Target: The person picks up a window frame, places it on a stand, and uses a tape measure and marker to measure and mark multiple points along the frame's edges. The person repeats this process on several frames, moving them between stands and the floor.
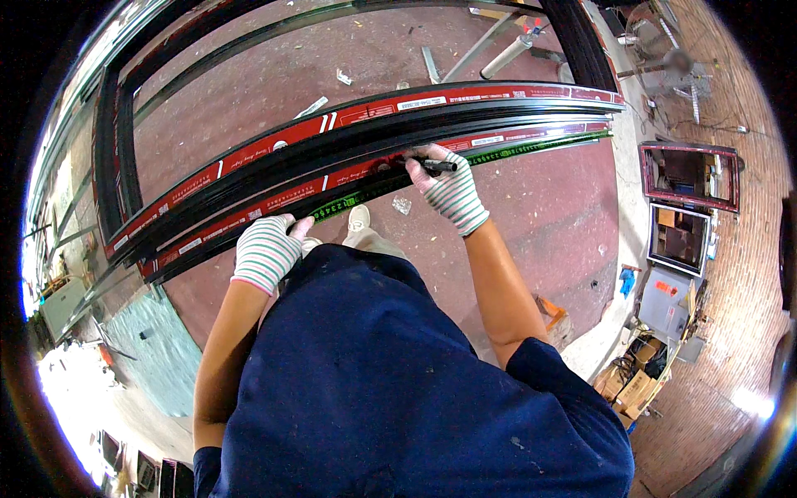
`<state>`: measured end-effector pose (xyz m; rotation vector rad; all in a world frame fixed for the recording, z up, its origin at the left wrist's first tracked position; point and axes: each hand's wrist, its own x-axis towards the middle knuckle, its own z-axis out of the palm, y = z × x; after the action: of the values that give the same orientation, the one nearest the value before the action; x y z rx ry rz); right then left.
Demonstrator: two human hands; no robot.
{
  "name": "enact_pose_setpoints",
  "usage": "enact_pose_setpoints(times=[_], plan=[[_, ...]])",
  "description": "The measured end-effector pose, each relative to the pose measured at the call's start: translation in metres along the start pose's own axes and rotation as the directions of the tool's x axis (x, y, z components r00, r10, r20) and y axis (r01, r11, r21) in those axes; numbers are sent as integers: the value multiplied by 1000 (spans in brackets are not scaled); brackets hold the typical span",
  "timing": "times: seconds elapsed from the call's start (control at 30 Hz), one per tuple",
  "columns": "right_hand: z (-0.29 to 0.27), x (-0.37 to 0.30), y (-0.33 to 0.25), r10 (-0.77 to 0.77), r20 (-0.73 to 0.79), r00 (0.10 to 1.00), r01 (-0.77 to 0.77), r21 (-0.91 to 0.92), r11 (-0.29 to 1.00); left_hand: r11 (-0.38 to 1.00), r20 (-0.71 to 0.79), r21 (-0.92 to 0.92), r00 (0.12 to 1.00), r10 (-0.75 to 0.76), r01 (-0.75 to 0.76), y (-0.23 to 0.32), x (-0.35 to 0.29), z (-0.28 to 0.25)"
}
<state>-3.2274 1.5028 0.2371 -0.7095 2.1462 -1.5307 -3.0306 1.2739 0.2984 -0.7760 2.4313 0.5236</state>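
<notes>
Reddish floor (556, 207) spreads across the middle of the picture, under red-and-black bars (332, 148) slanting from left to upper right. Along the nearest one's edge, from centre to upper right, runs a green tape (498, 154). Above centre, the right hand (452, 189) grasps a black pen (438, 165); left of centre, the left hand (270, 249) meets the tape's visible left end, its grip unclear.

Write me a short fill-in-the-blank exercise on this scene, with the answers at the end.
1. The right hand grips a marker coloured ____.
2. The left hand wears a glove with a ____ pattern.
3. The measuring tape is bright ____ with dark markings.
4. The person's shirt is dark ____.

Missing words: black; striped; green; blue.
</notes>
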Motion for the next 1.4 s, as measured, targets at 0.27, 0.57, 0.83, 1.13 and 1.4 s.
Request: enact_pose_setpoints(times=[0.27,0.57,0.83,1.13,1.4], plan=[[5,-1,9,-9,-57,998,10,29,1000,1000,37,-11,999,2,-2,-1,3,1],[1,-3,2,29,-126,992,-24,37,999,1000,27,-15,999,24,-24,-2,5,5],[-47,-22,-7,-95,-676,731,246,130,961,962,173,-236,968,182,-139,-24,8,8],[-44,-69,-18,-147,-925,350,350,-16,937,730,252,-671,887,388,-129,-24,-10,-14],[97,-123,-132,205,-89,975,-113,595,796,157,-181,-942,844,505,-296,2,-47,-37]])
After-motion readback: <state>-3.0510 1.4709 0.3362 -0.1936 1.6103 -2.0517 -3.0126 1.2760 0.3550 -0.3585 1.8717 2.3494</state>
